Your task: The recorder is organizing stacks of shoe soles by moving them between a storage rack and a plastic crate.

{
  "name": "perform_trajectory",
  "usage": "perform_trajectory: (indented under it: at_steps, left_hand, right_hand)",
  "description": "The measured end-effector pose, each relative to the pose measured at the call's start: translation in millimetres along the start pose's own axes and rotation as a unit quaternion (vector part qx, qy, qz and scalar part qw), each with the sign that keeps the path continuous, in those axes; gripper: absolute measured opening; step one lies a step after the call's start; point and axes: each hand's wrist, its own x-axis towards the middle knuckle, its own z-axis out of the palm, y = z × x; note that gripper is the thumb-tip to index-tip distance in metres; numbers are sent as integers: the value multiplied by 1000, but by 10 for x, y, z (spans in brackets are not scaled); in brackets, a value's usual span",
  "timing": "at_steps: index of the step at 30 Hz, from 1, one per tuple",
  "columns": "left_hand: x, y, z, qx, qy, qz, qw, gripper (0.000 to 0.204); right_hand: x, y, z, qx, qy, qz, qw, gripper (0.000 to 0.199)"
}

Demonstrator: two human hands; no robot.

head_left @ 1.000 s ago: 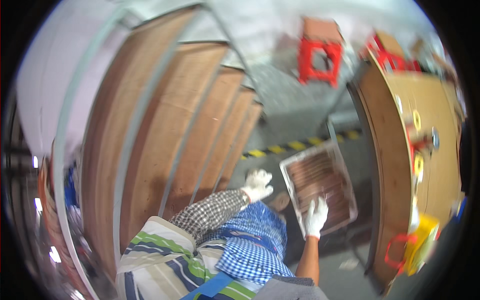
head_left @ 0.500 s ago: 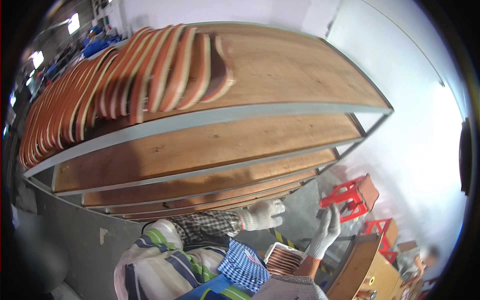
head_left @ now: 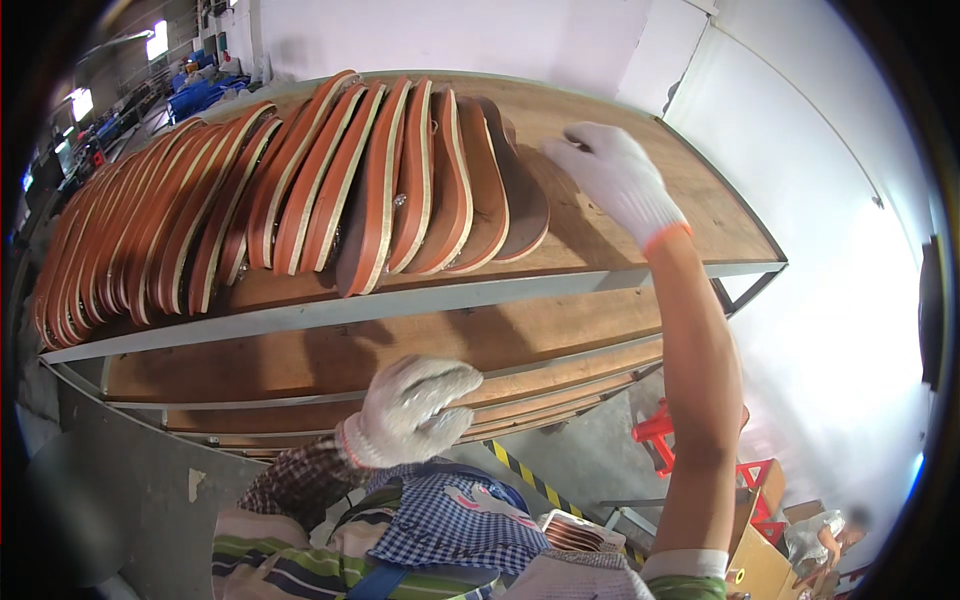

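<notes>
A long row of reddish-brown shoe soles point(head_left: 375, 200) with cream edges leans along the top shelf point(head_left: 640, 180) of a metal-framed rack. The rightmost, darker sole point(head_left: 525, 215) lies flatter than the others. Just right of it, over the bare board, my right hand point(head_left: 615, 180) in a white knit glove reaches out. Its fingers are bent, the thumb stands apart, and nothing shows in them. Lower down, in front of the rack, my left hand point(head_left: 405, 410), gloved too, is held half curled, with a gap between thumb and fingers and nothing in it.
Lower wooden shelves point(head_left: 560, 320) run beneath the top one. A white tray point(head_left: 585, 532) of brown soles sits near my body. Red stools point(head_left: 655, 435), a wooden table point(head_left: 755, 555) and a seated person point(head_left: 820, 540) are at the lower right.
My right hand has risen from above the floor to the top shelf beside the soles. My left hand has moved left and curled. The view has shifted and sharpened.
</notes>
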Motion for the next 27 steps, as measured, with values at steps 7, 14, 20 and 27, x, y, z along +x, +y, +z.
perform_trajectory:
  at_steps: [7,14,20,27]
  left_hand:
    - [16,527,-824,265,116,98,952,46]
    - [332,525,-1005,443,212,-21,871,52]
    - [273,561,-982,429,213,-29,877,51]
    - [208,616,-976,389,211,-42,896,63]
  right_hand:
    - [478,-245,335,-28,-119,-83,989,78]
    - [512,-344,442,196,-125,-31,972,54]
    - [240,-495,362,356,-86,-64,928,42]
    - [-55,-350,128,529,-152,4,835,56]
